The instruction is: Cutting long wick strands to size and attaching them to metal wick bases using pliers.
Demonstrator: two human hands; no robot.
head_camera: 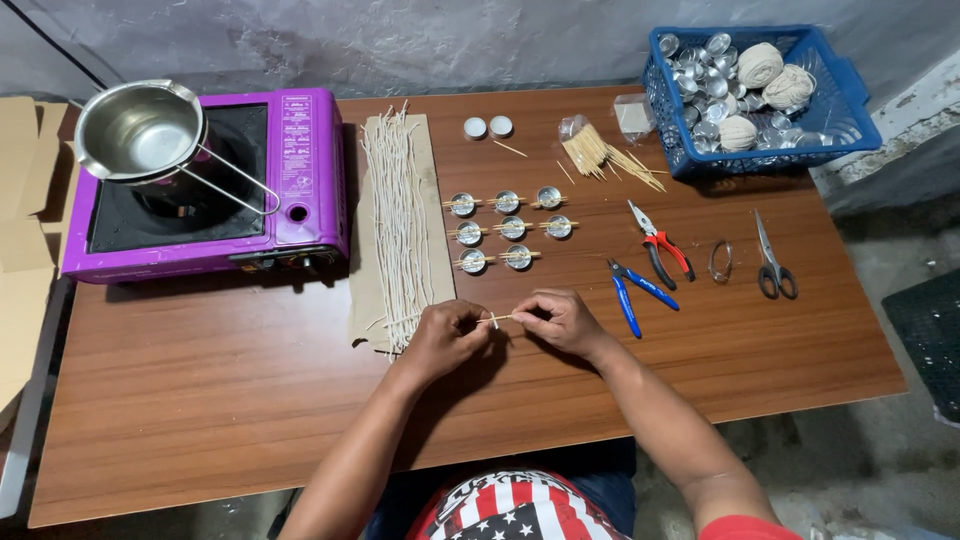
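My left hand and my right hand meet above the wooden table, pinching the two ends of a thin wooden stick with a short pale wick across it. Just beyond my hands stand several small round metal cups in rows, each with a stick laid over it. Left of them, many long waxed wicks lie on a strip of cardboard.
A purple portable stove with a steel pouring pot sits far left. Red pliers, blue pliers, scissors and a blue basket of cups and string balls lie right. Loose sticks lie behind.
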